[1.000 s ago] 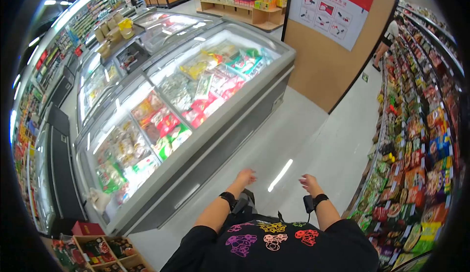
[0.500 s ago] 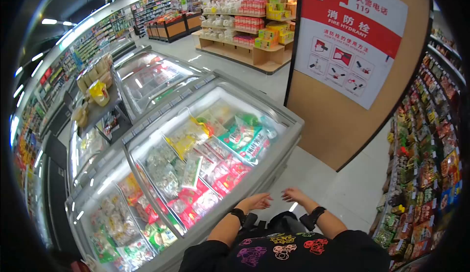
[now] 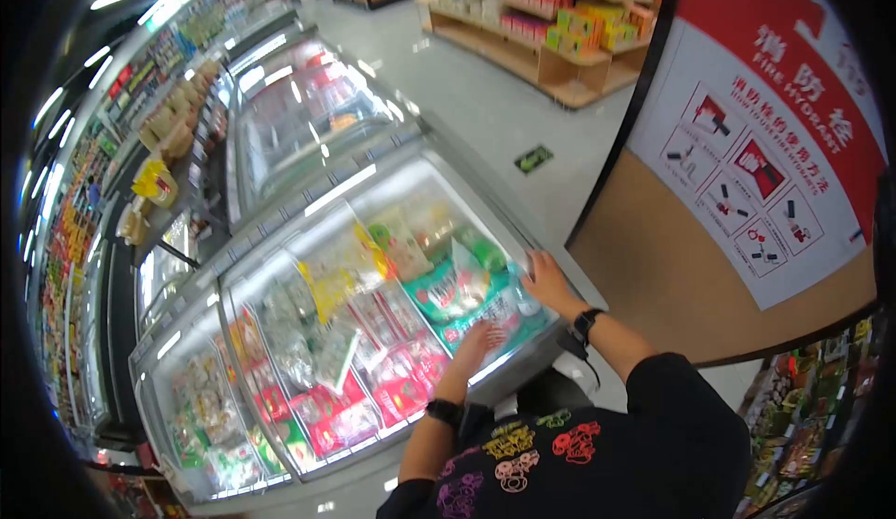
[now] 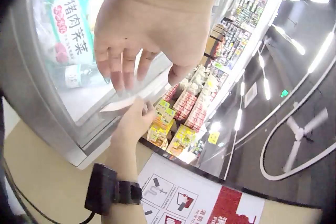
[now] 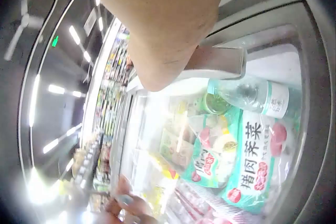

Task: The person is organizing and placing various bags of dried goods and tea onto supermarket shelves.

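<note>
My right hand [image 3: 549,284] grips the handle [image 5: 223,62] of the chest freezer's glass lid, at the freezer's right end. In the right wrist view its fingers are hidden behind the hand. My left hand [image 4: 152,37] hovers over the freezer, its fingers relaxed and holding nothing. Below the hands lies a teal-and-white bag of frozen food [image 5: 252,155]. A clear plastic bottle [image 5: 247,95] with a pale label lies on its side beside that bag. Yellow bags [image 3: 331,286] and pink bags [image 3: 406,386] fill the neighbouring sections.
The freezer's grey rim [image 3: 523,362] runs along my front. A tan panel with a fire hydrant sign [image 3: 747,146] stands close on the right. Stocked shelves [image 3: 560,29] are beyond the aisle, and packed racks [image 3: 803,426] stand at the lower right.
The view has moved closer to the freezer's right end. My hands have gone from in front of my body to over the freezer, and the right one has taken hold of the handle.
</note>
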`<move>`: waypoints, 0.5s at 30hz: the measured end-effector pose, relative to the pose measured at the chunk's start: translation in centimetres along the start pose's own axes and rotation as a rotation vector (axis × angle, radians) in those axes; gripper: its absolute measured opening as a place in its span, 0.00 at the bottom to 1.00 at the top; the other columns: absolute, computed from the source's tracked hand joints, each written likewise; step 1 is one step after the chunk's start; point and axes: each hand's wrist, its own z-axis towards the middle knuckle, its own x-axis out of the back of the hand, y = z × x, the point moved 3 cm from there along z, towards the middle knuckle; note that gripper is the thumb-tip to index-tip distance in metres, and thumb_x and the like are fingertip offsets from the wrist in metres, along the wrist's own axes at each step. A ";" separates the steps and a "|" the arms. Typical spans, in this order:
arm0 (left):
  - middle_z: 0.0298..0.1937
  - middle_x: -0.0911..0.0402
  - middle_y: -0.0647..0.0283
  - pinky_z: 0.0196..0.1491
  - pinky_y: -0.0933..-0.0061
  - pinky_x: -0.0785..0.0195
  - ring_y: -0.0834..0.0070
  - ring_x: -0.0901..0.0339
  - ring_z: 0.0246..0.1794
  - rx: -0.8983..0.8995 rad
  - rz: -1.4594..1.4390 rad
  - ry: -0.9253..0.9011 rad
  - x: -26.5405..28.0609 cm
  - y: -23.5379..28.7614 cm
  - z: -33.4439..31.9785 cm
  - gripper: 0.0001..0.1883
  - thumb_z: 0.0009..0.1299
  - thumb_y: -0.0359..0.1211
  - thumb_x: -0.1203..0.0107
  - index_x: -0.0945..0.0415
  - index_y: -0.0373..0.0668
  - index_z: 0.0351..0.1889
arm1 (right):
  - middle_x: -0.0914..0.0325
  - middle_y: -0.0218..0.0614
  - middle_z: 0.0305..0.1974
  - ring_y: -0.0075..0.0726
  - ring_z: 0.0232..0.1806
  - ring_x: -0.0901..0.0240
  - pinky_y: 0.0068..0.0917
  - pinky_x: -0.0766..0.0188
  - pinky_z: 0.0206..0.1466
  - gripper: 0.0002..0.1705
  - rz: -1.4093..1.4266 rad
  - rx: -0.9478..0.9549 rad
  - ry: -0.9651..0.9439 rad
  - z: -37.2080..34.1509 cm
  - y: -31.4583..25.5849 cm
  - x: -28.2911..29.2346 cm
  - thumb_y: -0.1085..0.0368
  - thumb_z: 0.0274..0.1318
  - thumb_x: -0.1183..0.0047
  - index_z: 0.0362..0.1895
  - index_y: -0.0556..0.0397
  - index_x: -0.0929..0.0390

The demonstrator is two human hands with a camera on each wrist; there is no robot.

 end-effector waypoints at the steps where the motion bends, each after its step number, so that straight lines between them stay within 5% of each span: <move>1: 0.39 0.25 0.61 0.45 0.73 0.34 0.71 0.26 0.39 -0.026 0.005 -0.047 -1.9 1.1 0.7 0.19 0.66 0.40 0.53 0.36 0.41 0.51 | 0.35 0.55 0.47 0.56 0.49 0.37 0.42 0.39 0.51 0.31 0.018 0.028 -0.003 0.7 1.3 -1.1 0.61 0.43 0.49 0.52 0.60 0.40; 5: 0.40 0.26 0.63 0.44 0.76 0.36 0.75 0.27 0.39 0.002 0.214 0.107 -5.9 3.6 1.0 0.18 0.66 0.38 0.54 0.35 0.41 0.51 | 0.31 0.54 0.43 0.55 0.43 0.31 0.43 0.35 0.45 0.30 0.129 -0.138 -0.029 1.0 2.2 -2.6 0.59 0.43 0.49 0.51 0.60 0.40; 8: 0.40 0.25 0.63 0.45 0.75 0.37 0.75 0.27 0.40 0.001 0.283 0.234 -4.5 4.4 0.8 0.17 0.66 0.37 0.55 0.34 0.41 0.51 | 0.28 0.52 0.39 0.56 0.38 0.30 0.44 0.34 0.41 0.30 0.112 -0.265 0.078 1.3 1.7 -3.7 0.58 0.42 0.48 0.50 0.59 0.39; 12: 0.39 0.25 0.64 0.41 0.76 0.37 0.76 0.27 0.38 -0.064 0.332 0.429 -1.9 4.7 0.9 0.15 0.66 0.36 0.55 0.33 0.42 0.48 | 0.29 0.52 0.38 0.56 0.38 0.30 0.45 0.34 0.40 0.31 0.176 -0.366 -0.034 0.6 0.3 -3.6 0.58 0.40 0.47 0.49 0.59 0.39; 15: 0.38 0.25 0.63 0.40 0.78 0.37 0.78 0.26 0.35 -0.125 0.328 0.385 -2.4 6.2 2.1 0.13 0.66 0.33 0.57 0.32 0.41 0.47 | 0.30 0.50 0.35 0.54 0.35 0.31 0.44 0.35 0.38 0.31 0.184 -0.384 -0.090 0.4 -1.6 -4.7 0.58 0.39 0.46 0.49 0.58 0.39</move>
